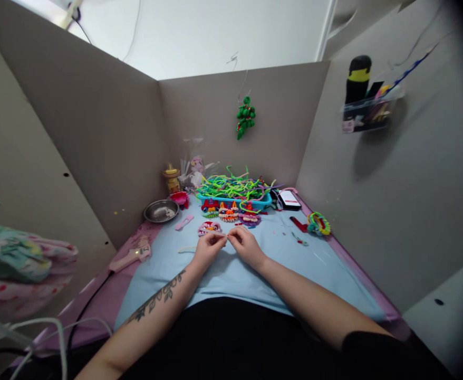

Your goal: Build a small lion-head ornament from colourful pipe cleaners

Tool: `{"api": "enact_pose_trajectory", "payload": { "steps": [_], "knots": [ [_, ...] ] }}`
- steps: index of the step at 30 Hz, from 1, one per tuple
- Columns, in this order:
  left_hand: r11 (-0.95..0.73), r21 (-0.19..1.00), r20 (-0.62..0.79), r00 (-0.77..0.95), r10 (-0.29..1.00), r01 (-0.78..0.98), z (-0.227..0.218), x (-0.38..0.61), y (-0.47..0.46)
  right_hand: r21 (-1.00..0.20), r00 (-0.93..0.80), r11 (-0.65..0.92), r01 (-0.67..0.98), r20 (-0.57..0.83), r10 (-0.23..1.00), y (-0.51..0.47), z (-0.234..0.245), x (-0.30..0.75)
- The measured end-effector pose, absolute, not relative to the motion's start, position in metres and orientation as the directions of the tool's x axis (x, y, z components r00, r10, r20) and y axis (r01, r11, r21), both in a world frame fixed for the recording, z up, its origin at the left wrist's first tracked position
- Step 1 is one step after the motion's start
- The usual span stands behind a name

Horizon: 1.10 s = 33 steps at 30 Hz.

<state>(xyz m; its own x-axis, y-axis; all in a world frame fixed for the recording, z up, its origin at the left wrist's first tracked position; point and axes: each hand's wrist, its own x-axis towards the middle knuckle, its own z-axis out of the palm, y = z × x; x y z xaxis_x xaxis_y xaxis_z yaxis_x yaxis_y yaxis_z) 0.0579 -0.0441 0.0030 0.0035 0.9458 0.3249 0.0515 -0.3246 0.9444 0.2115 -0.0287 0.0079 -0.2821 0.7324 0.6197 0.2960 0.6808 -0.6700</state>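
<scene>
Over the middle of the tabletop (111, 295), your left hand (209, 248) and your right hand (246, 245) are together, almost touching at the fingertips. On each hand you have thumb and forefinger closed in a pinch, and between them you hold a pale piece (227, 237), too small for telling what it is. Just beyond your left hand lies a pink figure (209, 228), and beside this hand a pale stem (186, 249) lies on the blue cloth (164, 269). Close to the far edge, a blue tray (263, 203) carries a heap of mostly green stems (235, 187), with three bright figures (228, 212) in a row before it. Toward the far left corner you have a metal bowl (151, 214) with white bits (169, 212); a glue gun (132, 257) lies at the left edge. Near the far right corner is a phone (290, 199).
</scene>
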Motion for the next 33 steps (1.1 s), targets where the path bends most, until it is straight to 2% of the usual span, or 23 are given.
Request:
{"api": "enact_pose_trajectory", "payload": {
  "steps": [9,22,28,33],
  "knots": [
    [-0.356,0.929,0.359,-0.018,0.933,0.100,0.004,0.057,-0.045,-0.641,-0.301,0.708,0.295,0.641,0.706,-0.030,0.008,0.209],
    [-0.433,0.856,0.442,0.034,0.896,0.282,0.001,0.056,-0.046,-0.708,-0.360,0.657,0.259,0.560,0.746,-0.027,0.008,0.212],
    [-0.417,0.880,0.424,0.021,0.905,0.228,-0.001,0.055,-0.046,-0.707,-0.367,0.664,0.245,0.566,0.738,-0.026,0.009,0.211],
    [-0.431,0.898,0.435,-0.022,0.900,0.092,-0.006,0.057,-0.044,-0.696,-0.375,0.672,0.253,0.570,0.731,-0.027,0.010,0.212]
  ]
}}
